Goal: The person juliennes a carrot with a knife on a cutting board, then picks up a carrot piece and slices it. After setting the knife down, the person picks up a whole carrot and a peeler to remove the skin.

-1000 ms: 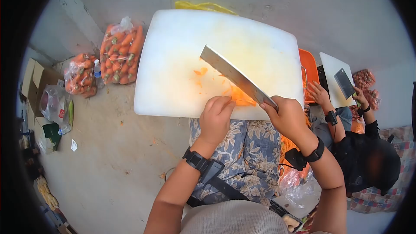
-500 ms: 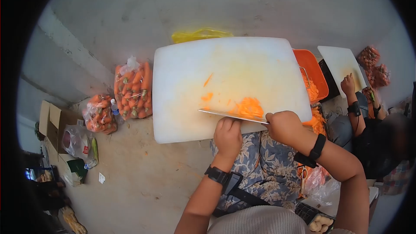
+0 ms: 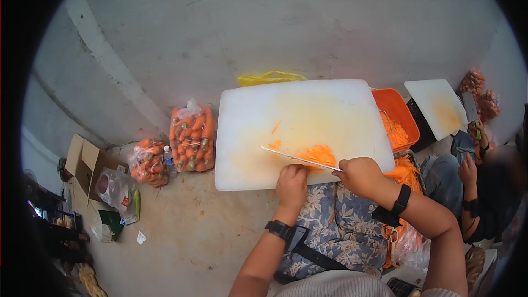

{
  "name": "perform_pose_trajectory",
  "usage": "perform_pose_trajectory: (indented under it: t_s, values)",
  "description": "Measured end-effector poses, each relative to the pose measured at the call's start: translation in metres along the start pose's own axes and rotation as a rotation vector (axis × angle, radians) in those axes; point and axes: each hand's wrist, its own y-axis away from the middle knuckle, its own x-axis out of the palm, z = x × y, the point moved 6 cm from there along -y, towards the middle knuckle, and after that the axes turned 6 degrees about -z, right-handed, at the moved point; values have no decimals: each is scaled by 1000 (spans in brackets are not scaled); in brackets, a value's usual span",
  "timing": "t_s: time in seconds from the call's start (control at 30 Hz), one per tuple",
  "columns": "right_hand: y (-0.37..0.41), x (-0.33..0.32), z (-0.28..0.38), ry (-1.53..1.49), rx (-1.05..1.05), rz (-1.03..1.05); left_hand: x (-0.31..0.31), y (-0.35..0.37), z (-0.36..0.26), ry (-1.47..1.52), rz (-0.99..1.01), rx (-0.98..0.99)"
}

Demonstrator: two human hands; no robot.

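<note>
My right hand point(image 3: 363, 177) is closed around the handle of a knife point(image 3: 297, 158), whose blade slants across the near part of a large white cutting board point(image 3: 286, 110). Just behind the blade lies a heap of shredded carrot point(image 3: 320, 154), with a few loose shreds farther left. My left hand point(image 3: 292, 186) rests at the board's near edge, its curled fingertips close to the blade. A little orange shows beside those fingers, but whatever they press on is hidden.
An orange tub point(image 3: 406, 142) of shredded carrot stands right of the board. Bagged carrots point(image 3: 192, 140), a water bottle point(image 3: 168, 155) and a cardboard box point(image 3: 88, 159) are at left. A co-worker's hand point(image 3: 468, 170) is near a second cutting board point(image 3: 434, 107) at right.
The view has tilted, so the scene sits lower and farther right. My knife blade slants more steeply. The co-worker's hand has left the second board, where a cleaver blade now shows beside it.
</note>
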Motion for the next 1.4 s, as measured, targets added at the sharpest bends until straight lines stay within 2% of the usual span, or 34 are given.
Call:
perform_pose_trajectory:
  t_s: [0.37, 0.53, 0.9, 1.1, 1.3, 1.4]
  values:
    - [-6, 40, -6, 33, -32, 111, 4, 4, 5, -2, 24, -12]
    - [-19, 44, 6, -13, -3, 39, 4, 4, 5, -25, 12, -11]
    - [3, -2, 4, -30, -8, 8, 1, 4, 8, 45, -70, -11]
    - [2, 24, -2, 43, -9, 163, -2, 0, 6, 14, -45, 7]
    - [-16, 42, 4, 23, -2, 181, 2, 1, 5, -8, -13, -13]
    - [-29, 50, 18, 15, -69, 104, 3, 5, 8, -33, 25, -6]
